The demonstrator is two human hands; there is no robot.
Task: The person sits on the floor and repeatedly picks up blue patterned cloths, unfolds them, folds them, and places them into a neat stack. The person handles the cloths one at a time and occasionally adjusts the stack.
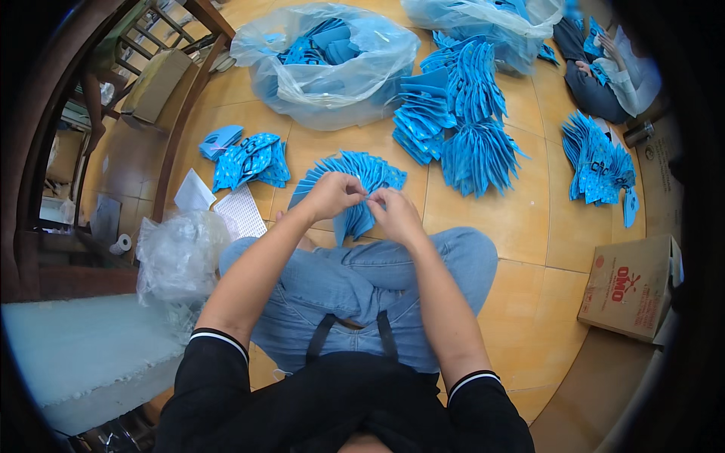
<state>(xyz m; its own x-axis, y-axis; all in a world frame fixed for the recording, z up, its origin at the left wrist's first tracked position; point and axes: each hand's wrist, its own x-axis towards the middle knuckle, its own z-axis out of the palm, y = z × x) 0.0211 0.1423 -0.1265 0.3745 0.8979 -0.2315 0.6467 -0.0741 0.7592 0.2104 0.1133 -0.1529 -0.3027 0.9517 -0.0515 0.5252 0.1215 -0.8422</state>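
I sit cross-legged on the floor, and a fanned bundle of blue printed packets (377,171) lies in front of my shins. Over its near side my left hand (333,196) is closed in a pinch, thumb against fingertips. Close beside it my right hand (396,217) pinches too, the fingertips of both hands almost touching. Whatever is between the fingers is too small to make out. Part of the bundle hangs out below and between my hands. To the left lies a smaller pile of blue packets (253,160).
Beyond are a clear plastic bag (332,94) of packets, a second bag (498,38) and stacked bundles (479,113). More packets (596,162) lie right, near a cardboard box (628,288). Crumpled plastic (181,257) is at my left knee. Another person (619,72) sits far right.
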